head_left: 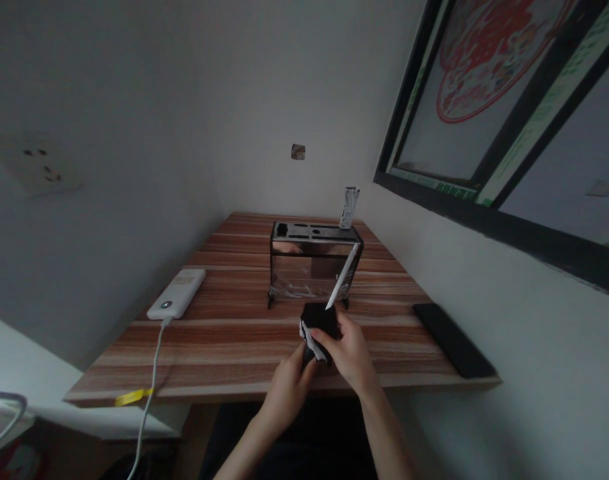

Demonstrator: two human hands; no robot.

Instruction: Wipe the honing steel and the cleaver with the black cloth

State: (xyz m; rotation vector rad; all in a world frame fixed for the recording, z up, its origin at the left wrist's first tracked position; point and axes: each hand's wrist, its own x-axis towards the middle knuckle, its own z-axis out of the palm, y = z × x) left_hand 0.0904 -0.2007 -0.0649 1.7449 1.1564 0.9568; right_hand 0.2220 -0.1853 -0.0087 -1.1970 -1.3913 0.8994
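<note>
A knife with a long narrow pale blade (341, 279) points up and to the right in front of me. My left hand (287, 383) is closed around its dark handle, which the fingers mostly hide. My right hand (353, 350) pinches a black cloth-like piece (318, 316) with a white strip along it, wrapped about the lower part of the knife. Just beyond my hands stands a knife holder (314, 232) with a slotted top and clear front. One plastic-wrapped handle (349, 208) sticks up from its right end.
The striped wooden table (224, 360) meets walls at the back and right. A white power bank (178, 293) with a cable (155, 373) lies left, near a yellow tag (133, 397). At the right edge lies a black flat object (453, 340). A dark-framed window (484, 100) is above.
</note>
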